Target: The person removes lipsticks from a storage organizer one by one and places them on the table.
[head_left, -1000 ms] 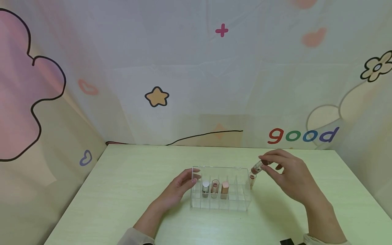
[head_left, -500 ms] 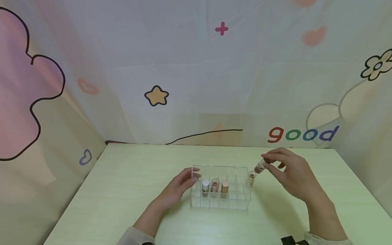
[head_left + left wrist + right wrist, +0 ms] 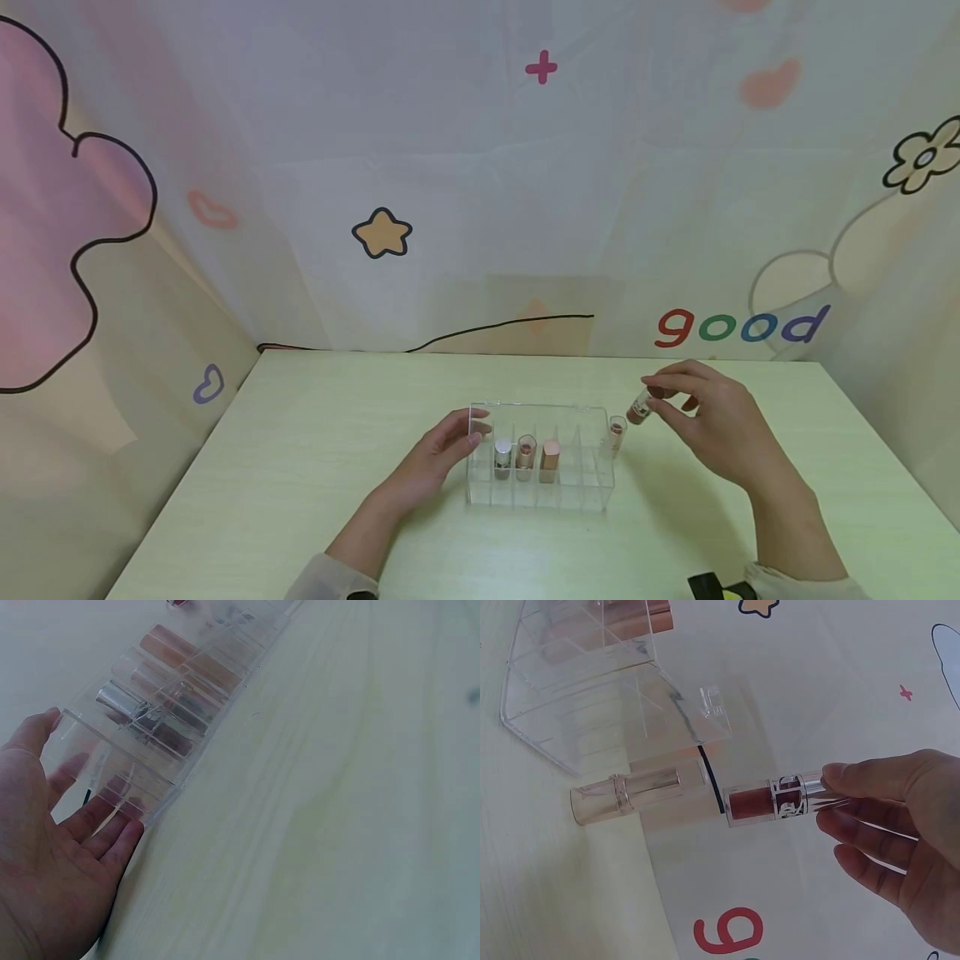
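Observation:
A clear plastic lipstick organizer [image 3: 538, 496] stands on the table, with three lipsticks upright in its slots: a silver-capped one [image 3: 502, 458], a clear-capped pinkish one [image 3: 526, 458] and a rose-gold one [image 3: 550, 461]. My left hand [image 3: 431, 462] holds the organizer's left end, thumb on one edge and fingers along the side wall [image 3: 112, 802]. With thumb and fingertips, my right hand [image 3: 712, 429] pinches a clear lipstick tube [image 3: 772, 801] at its silver end, tilted in the air. Below it, a clear, pale-gold lipstick [image 3: 637, 793] stands upright beside the organizer's right end.
The pale wooden table [image 3: 315, 433] reaches back to a printed cloth backdrop [image 3: 450, 167], which also hangs at both sides. Several divided slots on the organizer's right side hold nothing.
My right hand has shifted slightly to the right with the pinched lipstick, away from the standing one. The left hand and organizer have stayed in place.

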A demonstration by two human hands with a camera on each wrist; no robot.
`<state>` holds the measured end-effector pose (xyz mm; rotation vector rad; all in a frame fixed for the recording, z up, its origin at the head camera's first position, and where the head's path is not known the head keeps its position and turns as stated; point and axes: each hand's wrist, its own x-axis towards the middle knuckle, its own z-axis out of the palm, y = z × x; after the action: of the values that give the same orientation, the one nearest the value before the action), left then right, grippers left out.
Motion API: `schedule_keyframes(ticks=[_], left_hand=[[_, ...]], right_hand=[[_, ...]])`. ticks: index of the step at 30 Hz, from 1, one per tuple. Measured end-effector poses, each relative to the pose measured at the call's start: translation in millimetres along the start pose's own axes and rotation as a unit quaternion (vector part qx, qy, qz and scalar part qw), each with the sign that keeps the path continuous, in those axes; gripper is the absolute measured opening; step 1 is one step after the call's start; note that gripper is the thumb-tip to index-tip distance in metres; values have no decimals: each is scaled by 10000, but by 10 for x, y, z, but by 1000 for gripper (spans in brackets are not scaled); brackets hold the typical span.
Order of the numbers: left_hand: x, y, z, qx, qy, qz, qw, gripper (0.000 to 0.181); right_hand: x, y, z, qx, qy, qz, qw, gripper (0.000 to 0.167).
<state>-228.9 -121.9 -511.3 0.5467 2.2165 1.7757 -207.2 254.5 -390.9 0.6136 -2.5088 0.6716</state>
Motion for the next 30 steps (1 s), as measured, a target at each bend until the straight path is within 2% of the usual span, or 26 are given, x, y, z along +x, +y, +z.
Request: schedule_keyframes(ticks=[17, 30], left_hand=[[7, -9, 5, -32, 4, 32, 10000, 46], [9, -10, 5, -76, -26, 3, 10000, 47]], right_hand=[[-6, 51, 25, 7, -642, 477, 9968, 25], [7, 42, 67, -42, -1065, 678, 9920, 20]])
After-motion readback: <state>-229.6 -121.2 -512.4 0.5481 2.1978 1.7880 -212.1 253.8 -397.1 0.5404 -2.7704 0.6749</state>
